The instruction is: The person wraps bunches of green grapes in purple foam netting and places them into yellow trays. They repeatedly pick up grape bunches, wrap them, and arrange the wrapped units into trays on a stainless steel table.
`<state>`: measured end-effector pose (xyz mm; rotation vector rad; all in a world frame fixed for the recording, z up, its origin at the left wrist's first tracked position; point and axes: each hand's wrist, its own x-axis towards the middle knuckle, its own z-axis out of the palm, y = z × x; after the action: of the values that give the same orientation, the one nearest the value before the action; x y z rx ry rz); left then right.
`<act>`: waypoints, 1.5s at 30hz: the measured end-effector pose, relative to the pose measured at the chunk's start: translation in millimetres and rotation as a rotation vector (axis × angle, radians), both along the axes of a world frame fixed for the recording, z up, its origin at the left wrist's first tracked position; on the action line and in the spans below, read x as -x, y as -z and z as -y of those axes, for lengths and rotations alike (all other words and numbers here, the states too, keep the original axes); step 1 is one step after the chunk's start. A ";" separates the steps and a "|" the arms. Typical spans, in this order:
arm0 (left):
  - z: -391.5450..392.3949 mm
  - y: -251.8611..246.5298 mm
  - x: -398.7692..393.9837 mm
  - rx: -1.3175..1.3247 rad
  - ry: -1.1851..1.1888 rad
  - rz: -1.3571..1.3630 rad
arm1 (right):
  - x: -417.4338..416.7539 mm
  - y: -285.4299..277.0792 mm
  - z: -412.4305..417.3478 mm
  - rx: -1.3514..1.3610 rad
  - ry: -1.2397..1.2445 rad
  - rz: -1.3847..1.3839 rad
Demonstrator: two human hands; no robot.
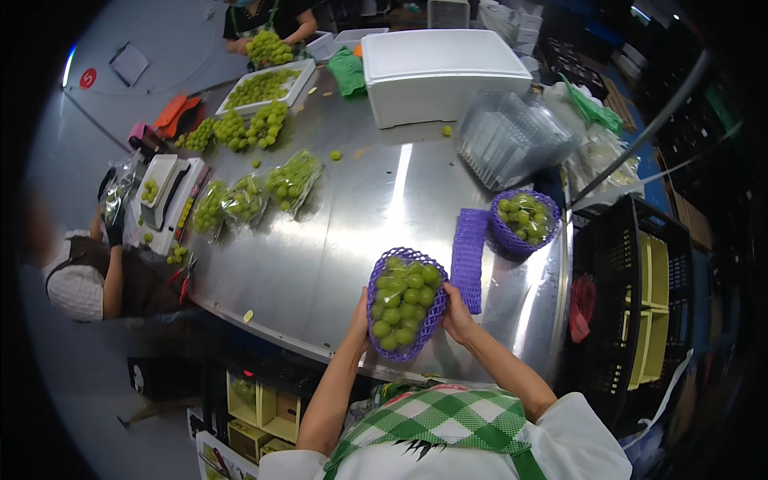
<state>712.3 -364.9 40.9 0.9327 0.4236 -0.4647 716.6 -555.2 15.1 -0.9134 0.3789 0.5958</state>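
Observation:
Between my hands is a clear-bagged bunch of green grapes [403,303] in a purple foam net sleeve [437,318]. My left hand [360,318] grips its left side, and my right hand [457,312] holds its right side; fingers of both are partly hidden. Just right of it lies a flat stack of purple foam nets [470,258]. Beyond that stands another netted bunch of grapes [523,217]. Several bagged bunches of grapes [245,198] lie to the left on the metal table [336,264].
A white foam box [444,78] and stacked clear plastic containers [510,141] stand at the back. At left are a scale [161,192], red-handled shears [185,279] and a gloved co-worker [90,276]. Another co-worker [270,24] holds grapes. A black crate [624,300] stands right.

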 end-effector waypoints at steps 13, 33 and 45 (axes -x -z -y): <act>131.0 -1.4 0.9 -0.075 0.245 0.076 | 48.0 -34.3 97.3 -0.015 0.579 0.119; 284.2 47.9 -51.6 -0.080 0.608 0.012 | 14.2 56.0 220.9 1.051 1.020 -0.157; 165.9 49.6 -4.1 -1.493 0.638 1.324 | 67.5 33.1 231.5 1.326 0.949 0.082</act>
<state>716.4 -530.8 -8.7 2.5605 -0.9590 0.0917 649.1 -786.7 -18.0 -1.8000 1.0947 -0.7041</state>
